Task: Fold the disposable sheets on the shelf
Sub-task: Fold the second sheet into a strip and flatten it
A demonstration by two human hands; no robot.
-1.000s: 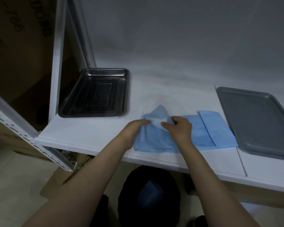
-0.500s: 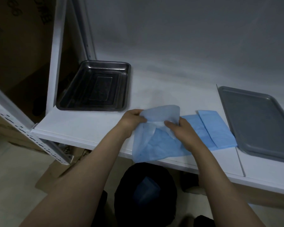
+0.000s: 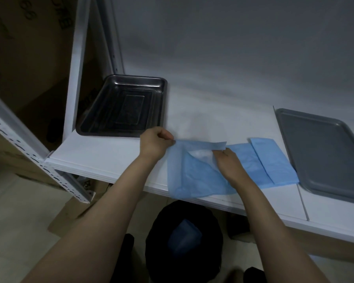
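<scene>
A thin blue disposable sheet [image 3: 194, 176] lies partly unfolded at the front of the white shelf [image 3: 110, 158], its lower edge hanging over the shelf lip. My left hand [image 3: 154, 142] pinches the sheet's top left corner and holds that edge raised and stretched. My right hand [image 3: 226, 161] pinches the same raised edge near its right end. More blue sheets [image 3: 272, 162], folded flat, lie just right of my right hand.
A dark steel tray [image 3: 121, 107] sits at the back left of the shelf. A flat grey tray [image 3: 323, 152] lies at the right. A black bin [image 3: 184, 240] with something blue inside stands under the shelf. A white upright post [image 3: 76, 66] bounds the left.
The hands have drawn apart, the left one moving left, pulling the bunched sheet open so its top edge is stretched wide between them.
</scene>
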